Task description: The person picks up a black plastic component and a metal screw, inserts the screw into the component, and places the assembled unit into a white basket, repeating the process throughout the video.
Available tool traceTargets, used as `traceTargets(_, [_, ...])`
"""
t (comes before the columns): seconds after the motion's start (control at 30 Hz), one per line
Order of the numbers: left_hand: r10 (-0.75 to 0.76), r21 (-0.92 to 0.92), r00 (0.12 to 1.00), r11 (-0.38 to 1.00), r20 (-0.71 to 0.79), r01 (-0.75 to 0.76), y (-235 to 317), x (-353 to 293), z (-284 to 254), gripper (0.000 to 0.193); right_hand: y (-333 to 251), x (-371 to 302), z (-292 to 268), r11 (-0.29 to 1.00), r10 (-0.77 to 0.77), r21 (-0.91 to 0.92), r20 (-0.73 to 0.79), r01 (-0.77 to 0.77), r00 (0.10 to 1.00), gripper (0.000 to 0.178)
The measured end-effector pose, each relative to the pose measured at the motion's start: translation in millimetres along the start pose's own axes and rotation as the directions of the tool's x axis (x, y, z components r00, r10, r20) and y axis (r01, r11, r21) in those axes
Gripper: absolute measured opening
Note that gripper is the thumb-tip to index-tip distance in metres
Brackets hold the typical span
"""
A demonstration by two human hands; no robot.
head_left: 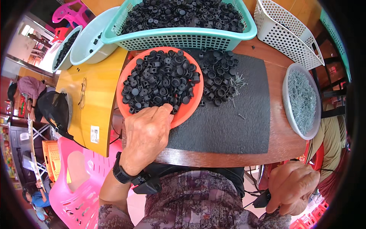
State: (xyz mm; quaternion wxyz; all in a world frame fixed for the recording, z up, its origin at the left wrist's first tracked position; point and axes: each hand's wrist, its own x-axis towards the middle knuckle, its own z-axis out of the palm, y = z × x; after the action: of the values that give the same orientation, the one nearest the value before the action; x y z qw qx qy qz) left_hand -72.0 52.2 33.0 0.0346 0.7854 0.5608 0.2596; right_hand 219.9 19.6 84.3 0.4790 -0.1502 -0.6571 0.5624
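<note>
My left hand (148,128) is closed over the near rim of a round orange bowl (189,114). Its fingertips are partly hidden against the small black plastic caps (160,78) heaped inside. To the bowl's right, more loose black caps (220,76) lie on a dark grey mat (244,129), with several small screws (238,83) beside them. Beyond the table's near right edge hangs my right hand (292,187), its fingers curled in. Whatever it may hold is hidden.
Behind the bowl stands a turquoise basket (183,41) full of black caps. A white perforated basket (288,36) is at the far right, near a clear tub (286,103) of screws. Pale basins (85,49) sit far left; a pink chair (76,191) is near left. Other people are further left.
</note>
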Motion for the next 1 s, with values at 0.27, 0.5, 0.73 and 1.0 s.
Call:
traceTargets(0.27, [-0.054,-0.083,0.996,0.995,0.066,0.06,0,4,-3,0.017,1,4,33,0.991,0.131,0.024,-0.437,-0.134,0.89,0.032])
traceTargets(0.5, [-0.033,-0.063,0.996,0.997,0.085,0.038,0,3,0,0.012,7,5,28,0.961,0.259,0.015,-0.402,-0.277,0.878,0.034])
traceTargets(0.73, [-0.047,-0.103,0.995,0.993,0.085,0.056,1,5,-1,0.011,6,-7,9,0.962,0.267,0.011,-0.228,-0.272,0.936,0.023])
traceTargets(1.0, [-0.042,-0.176,0.966,0.98,0.253,0.089,6,11,-10,0.014,4,-11,2,0.945,0.317,-0.002,-0.221,-0.326,0.922,0.02])
